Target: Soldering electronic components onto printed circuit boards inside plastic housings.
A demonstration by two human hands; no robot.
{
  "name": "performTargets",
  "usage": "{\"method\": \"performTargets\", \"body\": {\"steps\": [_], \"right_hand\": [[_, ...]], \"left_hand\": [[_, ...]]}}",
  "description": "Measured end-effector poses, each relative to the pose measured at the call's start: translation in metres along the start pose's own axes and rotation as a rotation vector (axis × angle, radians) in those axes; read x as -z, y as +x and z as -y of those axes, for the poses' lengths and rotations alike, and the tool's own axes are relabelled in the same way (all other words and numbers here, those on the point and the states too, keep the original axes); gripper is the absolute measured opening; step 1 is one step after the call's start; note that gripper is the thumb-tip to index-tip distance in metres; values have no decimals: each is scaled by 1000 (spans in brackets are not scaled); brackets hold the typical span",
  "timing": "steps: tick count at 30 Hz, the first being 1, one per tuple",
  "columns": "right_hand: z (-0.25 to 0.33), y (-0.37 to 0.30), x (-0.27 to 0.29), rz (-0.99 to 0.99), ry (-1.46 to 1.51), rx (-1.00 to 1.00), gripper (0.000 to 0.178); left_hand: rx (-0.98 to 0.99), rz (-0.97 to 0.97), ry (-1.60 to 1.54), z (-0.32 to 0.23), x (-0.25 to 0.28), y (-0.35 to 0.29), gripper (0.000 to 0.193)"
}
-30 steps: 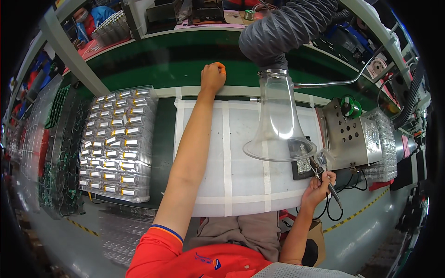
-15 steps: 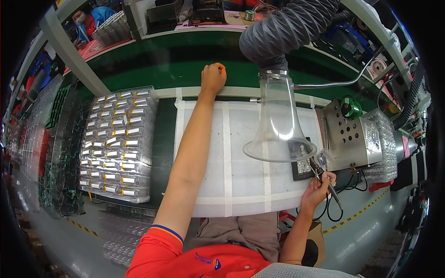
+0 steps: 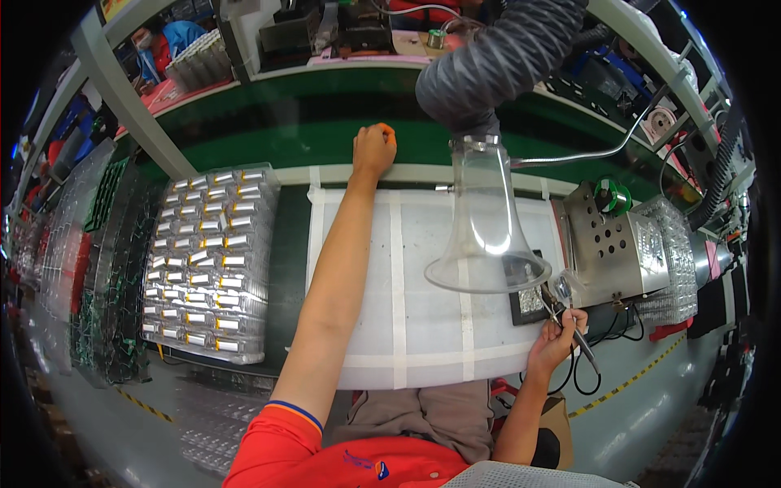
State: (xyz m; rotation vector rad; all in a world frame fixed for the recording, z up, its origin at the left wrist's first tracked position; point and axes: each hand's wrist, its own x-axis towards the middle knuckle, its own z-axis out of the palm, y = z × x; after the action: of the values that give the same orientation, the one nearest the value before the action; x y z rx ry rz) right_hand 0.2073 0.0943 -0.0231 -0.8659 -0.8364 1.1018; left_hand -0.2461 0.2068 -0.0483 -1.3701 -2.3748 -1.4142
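My left hand [image 3: 374, 150] is stretched out past the work mat, over the green conveyor belt [image 3: 293, 130]. Its fingers are curled closed, with orange covers on the fingertips; whatever is inside the curl is hidden. At the right edge of the mat, my right hand [image 3: 555, 340] grips a soldering iron [image 3: 584, 346] by its dark handle, the front end tilted up and away. The iron's front end is beside a black box with silvery material [image 3: 530, 302]. A black cord loops below the handle. The white taped mat [image 3: 431, 325] lies between my arms.
Clear trays of silver battery-like pouches [image 3: 207, 260] are stacked left of the mat. A clear fume hood [image 3: 488, 236] on a grey hose [image 3: 504, 65] hangs over its right half. Right of it stand a perforated metal box [image 3: 614, 244] and a green solder spool [image 3: 612, 196]. A person [image 3: 154, 45] sits far left.
The whole view has shifted slightly, so the scene appears lower in the picture. Both hands keep nearly the same places and grips.
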Motion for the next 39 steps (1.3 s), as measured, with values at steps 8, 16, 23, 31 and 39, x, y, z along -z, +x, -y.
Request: {"method": "performTargets", "body": {"steps": [8,16,23,31,39], "right_hand": [[2,-1,0,-11,17,-46,10],[-2,1,6,7,38,-35,10],[-1,1,4,-1,40,-31,10],[-1,0,1,-19,13,-32,11],[-1,1,0,-16,-7,-15,14]], "left_hand": [[-73,-74,9,3,-2,-1,12],[3,30,9,-1,2,-2,14],[-76,-83,30,7,-6,1,11],[-89,-84,30,8,-6,0,11],[-64,-59,19,3,-2,0,11]]}}
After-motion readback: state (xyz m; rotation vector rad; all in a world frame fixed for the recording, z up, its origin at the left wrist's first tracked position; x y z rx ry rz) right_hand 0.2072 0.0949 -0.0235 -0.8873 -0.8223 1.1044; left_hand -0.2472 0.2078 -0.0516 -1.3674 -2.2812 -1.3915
